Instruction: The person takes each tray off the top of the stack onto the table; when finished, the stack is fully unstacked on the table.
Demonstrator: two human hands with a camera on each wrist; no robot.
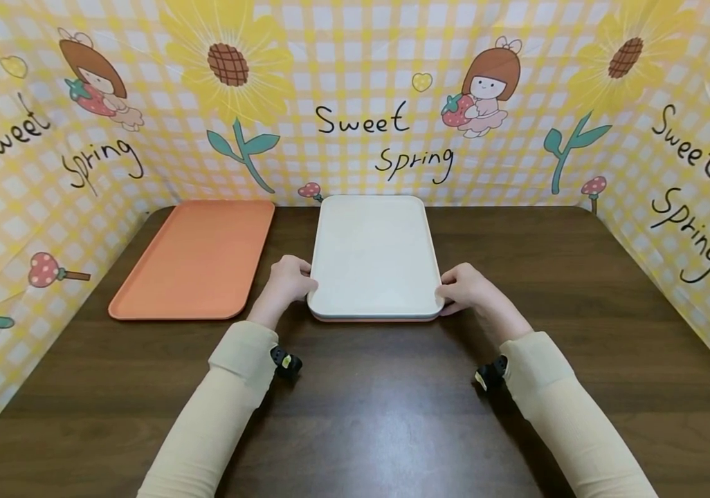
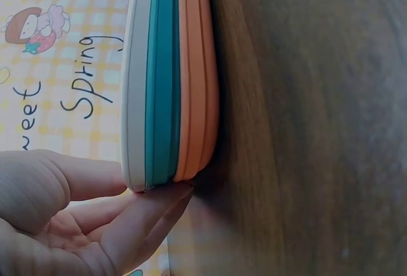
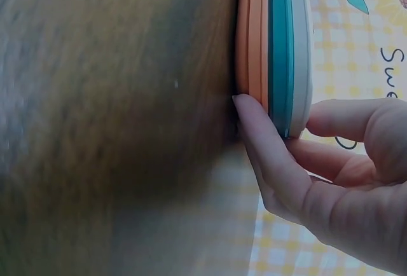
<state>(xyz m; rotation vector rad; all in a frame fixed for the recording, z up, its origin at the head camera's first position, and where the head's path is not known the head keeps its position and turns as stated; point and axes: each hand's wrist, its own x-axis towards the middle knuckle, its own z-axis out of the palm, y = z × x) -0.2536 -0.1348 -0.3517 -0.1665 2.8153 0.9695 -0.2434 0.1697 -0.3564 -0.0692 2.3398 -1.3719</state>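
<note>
A stack of rectangular trays lies on the table, a white tray (image 1: 374,256) on top. Side on, the left wrist view reveals teal trays (image 2: 163,85) in the middle and orange trays (image 2: 197,85) at the bottom. My left hand (image 1: 289,280) grips the stack's left edge near its front corner, thumb at the white rim and fingers along the side. Opposite it, my right hand (image 1: 463,285) holds the right edge in the same way. In the right wrist view, one fingertip (image 3: 245,107) reaches the lowest orange layer. Parts of the other fingers are hidden.
A separate orange tray (image 1: 196,259) lies flat on the dark wooden table (image 1: 380,415), left of the stack. Yellow checked cloth (image 1: 367,83) with printed flowers and lettering stands around the table's back and sides. Small black cameras (image 1: 286,363) sit at both wrists.
</note>
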